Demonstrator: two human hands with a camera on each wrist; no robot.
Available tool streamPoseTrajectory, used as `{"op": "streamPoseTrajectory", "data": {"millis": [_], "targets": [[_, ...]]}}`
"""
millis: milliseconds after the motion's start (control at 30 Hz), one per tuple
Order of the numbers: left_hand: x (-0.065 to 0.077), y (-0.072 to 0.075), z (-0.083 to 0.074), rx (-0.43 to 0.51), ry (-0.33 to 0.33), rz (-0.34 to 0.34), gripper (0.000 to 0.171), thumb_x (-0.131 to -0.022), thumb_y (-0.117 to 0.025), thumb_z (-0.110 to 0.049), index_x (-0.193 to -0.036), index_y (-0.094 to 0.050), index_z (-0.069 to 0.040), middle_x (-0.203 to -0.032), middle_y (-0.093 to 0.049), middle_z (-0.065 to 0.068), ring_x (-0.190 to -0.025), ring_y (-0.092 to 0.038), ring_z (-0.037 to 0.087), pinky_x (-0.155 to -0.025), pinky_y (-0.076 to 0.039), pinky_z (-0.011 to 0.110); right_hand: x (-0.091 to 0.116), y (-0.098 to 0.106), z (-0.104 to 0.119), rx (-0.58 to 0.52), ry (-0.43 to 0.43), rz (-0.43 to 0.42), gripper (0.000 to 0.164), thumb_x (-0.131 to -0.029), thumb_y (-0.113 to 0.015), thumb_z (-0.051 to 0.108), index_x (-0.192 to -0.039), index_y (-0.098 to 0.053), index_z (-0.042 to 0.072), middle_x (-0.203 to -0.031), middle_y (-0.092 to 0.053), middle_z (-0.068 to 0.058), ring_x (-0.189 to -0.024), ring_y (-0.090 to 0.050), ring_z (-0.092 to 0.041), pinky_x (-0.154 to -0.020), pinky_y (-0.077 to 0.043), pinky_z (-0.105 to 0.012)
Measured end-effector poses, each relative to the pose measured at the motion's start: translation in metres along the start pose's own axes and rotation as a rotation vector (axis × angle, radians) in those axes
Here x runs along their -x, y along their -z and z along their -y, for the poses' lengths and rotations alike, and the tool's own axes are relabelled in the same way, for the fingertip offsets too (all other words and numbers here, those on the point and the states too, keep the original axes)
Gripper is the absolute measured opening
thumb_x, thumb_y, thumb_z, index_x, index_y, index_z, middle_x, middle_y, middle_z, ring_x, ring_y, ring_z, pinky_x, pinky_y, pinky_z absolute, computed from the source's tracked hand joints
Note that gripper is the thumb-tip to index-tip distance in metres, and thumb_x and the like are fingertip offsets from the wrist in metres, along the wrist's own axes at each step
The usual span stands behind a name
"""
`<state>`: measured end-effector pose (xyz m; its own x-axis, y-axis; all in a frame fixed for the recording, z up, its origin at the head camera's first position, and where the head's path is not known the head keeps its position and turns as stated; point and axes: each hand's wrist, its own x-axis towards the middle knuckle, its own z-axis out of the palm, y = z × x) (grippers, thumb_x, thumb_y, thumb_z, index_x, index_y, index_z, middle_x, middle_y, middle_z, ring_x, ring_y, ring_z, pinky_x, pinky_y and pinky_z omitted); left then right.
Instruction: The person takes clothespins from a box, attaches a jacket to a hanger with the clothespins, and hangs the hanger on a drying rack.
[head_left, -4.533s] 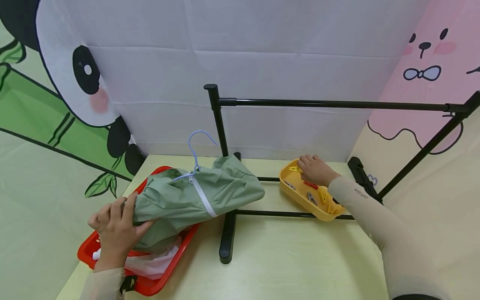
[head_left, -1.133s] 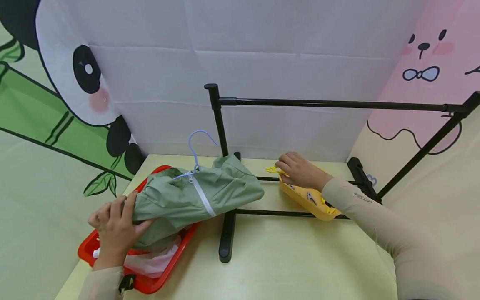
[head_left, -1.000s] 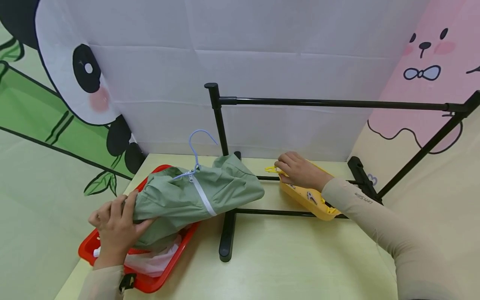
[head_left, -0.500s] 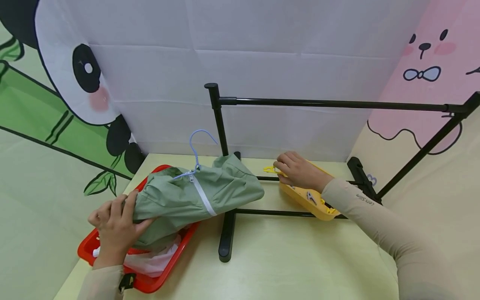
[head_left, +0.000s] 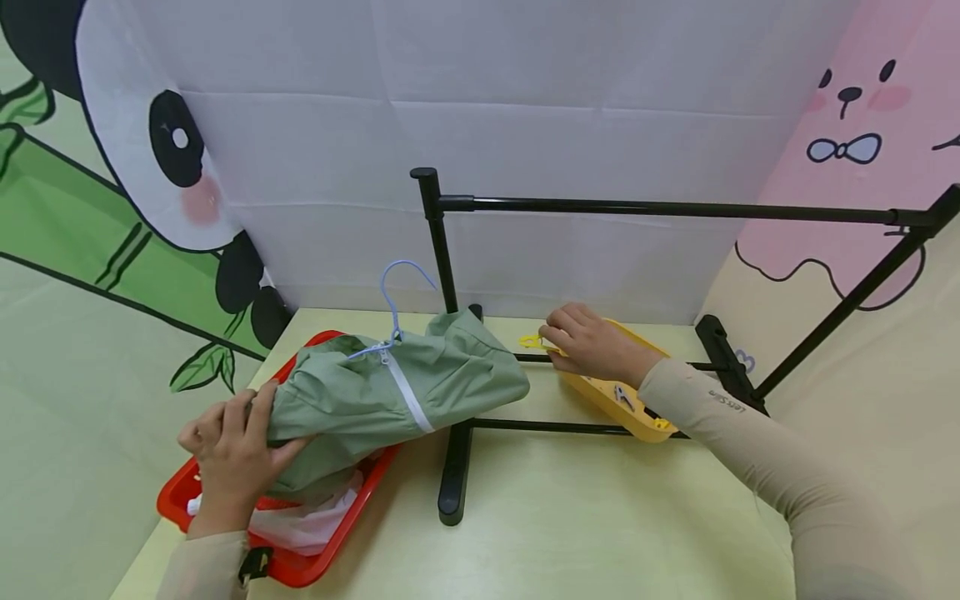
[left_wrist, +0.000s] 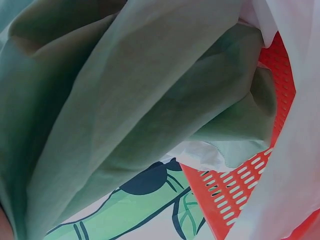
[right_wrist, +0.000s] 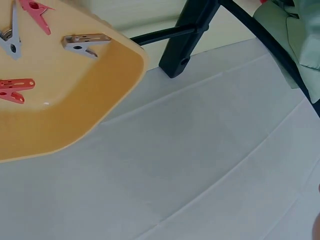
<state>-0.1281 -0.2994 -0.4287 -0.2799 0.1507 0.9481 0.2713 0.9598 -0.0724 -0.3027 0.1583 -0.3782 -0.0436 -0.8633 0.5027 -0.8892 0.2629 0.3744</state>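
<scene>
My left hand (head_left: 232, 454) grips the left end of a light green zip jacket (head_left: 457, 375), thumb in front. A blue hanger (head_left: 392, 308) sits in its collar, its hook pointing up. Folds of the jacket fill much of the left wrist view. In the head view, my right hand (head_left: 596, 342) pinches a yellow clothespin (head_left: 531, 342) just past the left rim of a yellow tray (head_left: 648, 429). More clothespins lie in that tray, including a red clothespin (right_wrist: 17, 85) and a grey clothespin (right_wrist: 85, 42) in the right wrist view. Only a sliver of my right hand shows there.
A red basket (head_left: 168, 496) with pink cloth (head_left: 307, 521) stands under the jacket. A black clothes rack (head_left: 675, 208) spans the table behind and to the right. Its lower bars run beneath the yellow tray. Printed cloth backdrops (head_left: 525, 133) close off the back and sides.
My right hand has come out of the tray with a yellow clothespin and drifted slightly left, most lately by a small amount. The left hand and jacket stay as they were.
</scene>
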Motion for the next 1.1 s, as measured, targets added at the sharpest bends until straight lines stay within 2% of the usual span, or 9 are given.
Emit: {"op": "streamPoseTrajectory", "data": {"millis": [100, 367, 500, 633, 733, 833, 1100], "targets": [[-0.001, 0.000, -0.001, 0.003, -0.001, -0.008, 0.067, -0.095, -0.044, -0.065, -0.116, -0.059, -0.003, -0.096, -0.050, 0.023, -0.084, -0.035, 0.041, -0.070, -0.010, 0.055, -0.002, 0.000, 0.002, -0.008, 0.003, -0.017, 0.037, -0.077, -0.077, 0.009, -0.105, -0.054, 0.001, -0.096, -0.052, -0.011, -0.087, -0.052, -0.028, -0.083, -0.046, -0.042], [-0.001, -0.001, -0.001, -0.007, -0.003, -0.035, 0.065, -0.095, -0.044, -0.064, -0.114, -0.060, -0.004, -0.094, -0.050, 0.022, -0.082, -0.035, 0.041, -0.069, -0.011, 0.055, -0.008, -0.003, 0.006, -0.011, 0.031, -0.059, 0.017, -0.091, -0.057, 0.013, -0.104, -0.055, 0.001, -0.094, -0.052, -0.011, -0.084, -0.050, -0.027, -0.082, -0.046, -0.041], [0.002, -0.002, 0.002, -0.012, -0.006, -0.031, 0.065, -0.095, -0.045, -0.064, -0.116, -0.060, -0.004, -0.095, -0.051, 0.022, -0.082, -0.036, 0.040, -0.069, -0.011, 0.055, -0.011, -0.002, 0.008, -0.012, 0.041, -0.086, 0.017, -0.089, -0.057, 0.011, -0.103, -0.055, 0.001, -0.093, -0.052, -0.010, -0.082, -0.050, -0.027, -0.080, -0.046, -0.040], [0.001, -0.002, 0.001, -0.005, -0.006, -0.026, 0.065, -0.095, -0.045, -0.064, -0.116, -0.060, -0.004, -0.095, -0.051, 0.022, -0.083, -0.036, 0.041, -0.070, -0.011, 0.055, -0.016, -0.001, 0.012, -0.009, 0.051, -0.105, 0.016, -0.092, -0.051, 0.012, -0.104, -0.055, 0.001, -0.093, -0.052, -0.010, -0.082, -0.050, -0.027, -0.079, -0.046, -0.039], [-0.001, -0.001, -0.001, -0.001, -0.005, -0.025, 0.065, -0.095, -0.044, -0.064, -0.115, -0.059, -0.004, -0.096, -0.051, 0.022, -0.083, -0.036, 0.041, -0.070, -0.011, 0.055, -0.020, 0.000, 0.016, -0.012, 0.054, -0.102, 0.017, -0.091, -0.054, 0.011, -0.104, -0.055, 0.001, -0.093, -0.052, -0.010, -0.084, -0.050, -0.027, -0.080, -0.046, -0.039], [-0.001, -0.001, -0.001, -0.006, -0.006, -0.031, 0.065, -0.095, -0.044, -0.064, -0.115, -0.059, -0.004, -0.096, -0.051, 0.022, -0.082, -0.036, 0.040, -0.069, -0.011, 0.055, -0.022, 0.000, 0.018, -0.014, 0.055, -0.089, 0.025, -0.085, -0.066, 0.011, -0.105, -0.055, 0.001, -0.094, -0.052, -0.010, -0.086, -0.051, -0.028, -0.082, -0.047, -0.039], [0.000, -0.002, 0.000, -0.009, -0.007, -0.035, 0.065, -0.095, -0.044, -0.064, -0.115, -0.060, -0.004, -0.096, -0.051, 0.022, -0.082, -0.036, 0.040, -0.069, -0.011, 0.055, -0.029, 0.002, 0.023, -0.007, 0.070, -0.077, 0.031, -0.082, -0.075, 0.015, -0.104, -0.056, 0.002, -0.094, -0.053, -0.010, -0.085, -0.051, -0.026, -0.080, -0.046, -0.037]]}}
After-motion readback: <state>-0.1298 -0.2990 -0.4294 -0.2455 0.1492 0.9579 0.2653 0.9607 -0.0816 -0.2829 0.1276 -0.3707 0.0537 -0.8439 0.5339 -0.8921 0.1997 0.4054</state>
